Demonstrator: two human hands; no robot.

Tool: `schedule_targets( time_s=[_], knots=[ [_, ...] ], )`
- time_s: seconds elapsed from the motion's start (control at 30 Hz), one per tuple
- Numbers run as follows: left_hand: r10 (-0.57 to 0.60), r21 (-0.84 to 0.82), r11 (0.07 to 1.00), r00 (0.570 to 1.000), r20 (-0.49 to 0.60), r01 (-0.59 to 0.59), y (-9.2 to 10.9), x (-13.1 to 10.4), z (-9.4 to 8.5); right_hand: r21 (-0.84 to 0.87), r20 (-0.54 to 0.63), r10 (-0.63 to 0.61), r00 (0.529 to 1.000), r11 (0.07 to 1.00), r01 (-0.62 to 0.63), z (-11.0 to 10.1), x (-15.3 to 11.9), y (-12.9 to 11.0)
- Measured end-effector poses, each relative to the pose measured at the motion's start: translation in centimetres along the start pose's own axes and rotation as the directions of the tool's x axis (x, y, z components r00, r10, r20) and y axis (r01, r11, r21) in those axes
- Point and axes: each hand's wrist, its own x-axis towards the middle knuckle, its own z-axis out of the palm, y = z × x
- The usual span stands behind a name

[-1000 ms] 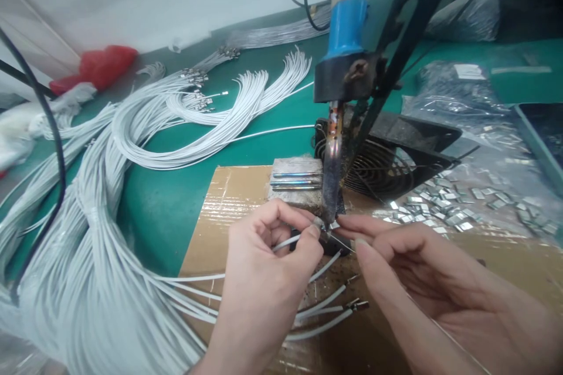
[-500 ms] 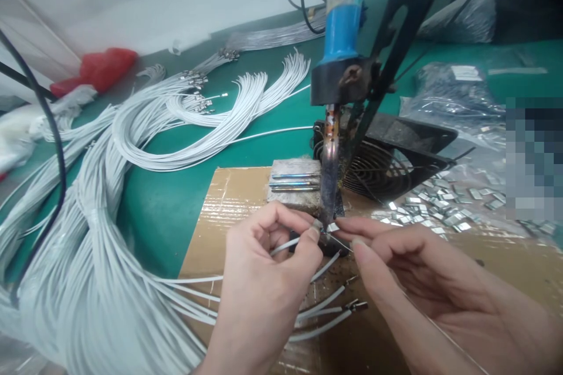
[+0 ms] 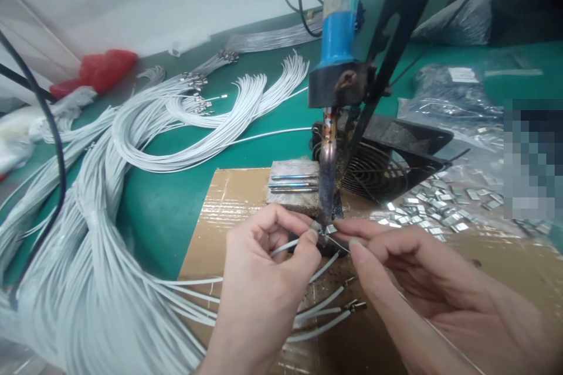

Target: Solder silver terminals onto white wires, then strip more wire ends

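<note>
My left hand (image 3: pixel 268 275) pinches the end of a white cable (image 3: pixel 284 248) between thumb and forefinger, just under the soldering iron tip (image 3: pixel 326 187). My right hand (image 3: pixel 422 275) is closed on a thin solder wire (image 3: pixel 433 325) that trails down across the palm; its fingertips also meet a small silvery connector (image 3: pixel 331 228) at the cable's end. The iron's blue handle (image 3: pixel 338 23) is clamped upright in a black stand (image 3: pixel 396 29). Below my fingers, more white cable ends with metal connectors (image 3: pixel 354 306) lie on the cardboard (image 3: pixel 229 205).
A large bundle of white cables (image 3: pixel 97 258) fills the left. Behind the iron sit a metal block (image 3: pixel 292 196) with solder sticks and a black fan (image 3: pixel 382 152). Loose metal connectors (image 3: pixel 440 205) are scattered at right, near a plastic bag (image 3: pixel 453 94). A red bag (image 3: pixel 105 70) lies at back left.
The iron, its stand and the fan appear slightly further left in view. My right hand has shifted slightly left; both hands keep their hold beneath the tip.
</note>
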Motion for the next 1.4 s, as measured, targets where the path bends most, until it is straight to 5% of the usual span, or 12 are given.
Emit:
schedule_targets(
  time_s=[1.4],
  knots=[
    [0.0, -0.018, 1.0, 1.0, 0.024, 0.001, 0.01, -0.33, 0.01, 0.067, -0.091, 0.072, 0.993, 0.996, -0.066, 0.78, -0.13, -0.98]
  ],
)
